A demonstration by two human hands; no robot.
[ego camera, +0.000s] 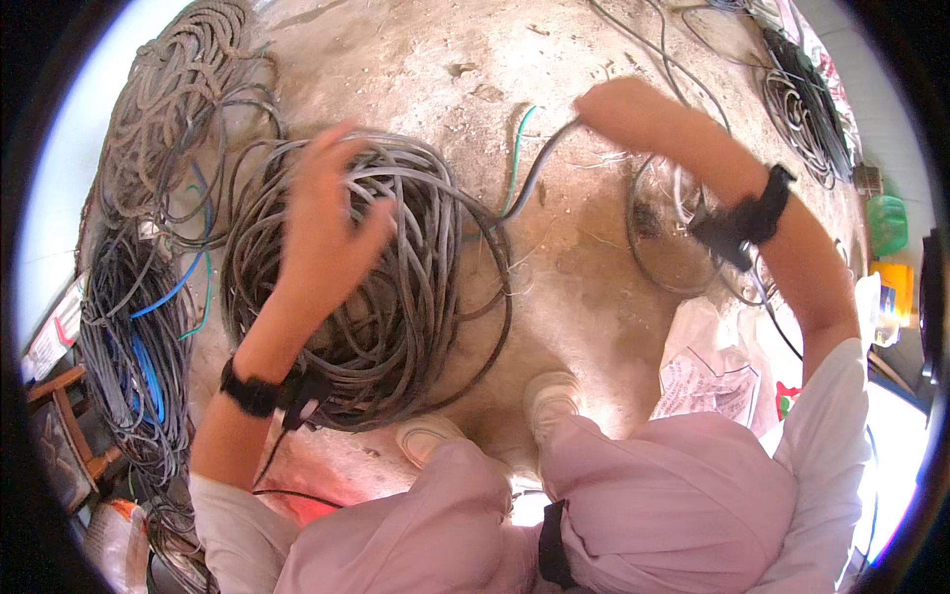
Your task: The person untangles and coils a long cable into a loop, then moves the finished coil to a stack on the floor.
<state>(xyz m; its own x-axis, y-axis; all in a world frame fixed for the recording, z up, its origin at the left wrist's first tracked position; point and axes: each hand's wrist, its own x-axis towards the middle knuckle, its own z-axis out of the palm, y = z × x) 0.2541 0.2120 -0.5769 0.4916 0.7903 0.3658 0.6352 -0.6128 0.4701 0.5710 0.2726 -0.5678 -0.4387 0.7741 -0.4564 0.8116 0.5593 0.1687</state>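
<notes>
A large coil of grey-black cable point(427, 297) lies on the floor before my feet. My left hand point(326, 211) is over its upper left part, blurred, with thumb and fingers apart and nothing between them. Whether it touches the coil I cannot tell. To the right, my right hand point(612, 111) is closed on a dark cable length point(536, 174) that runs down left to the coil's edge. The fingers of that hand are mostly hidden behind its back. A thin green wire point(518, 156) stands out between coil and hand.
Thick rope point(174, 96) is heaped at upper left, above a bundle of black cable point(133, 319) with blue strands. More cable coils point(801, 119) lie at upper right. A white printed sack point(701, 371) is by my right knee; a green container point(887, 226) stands at the right edge.
</notes>
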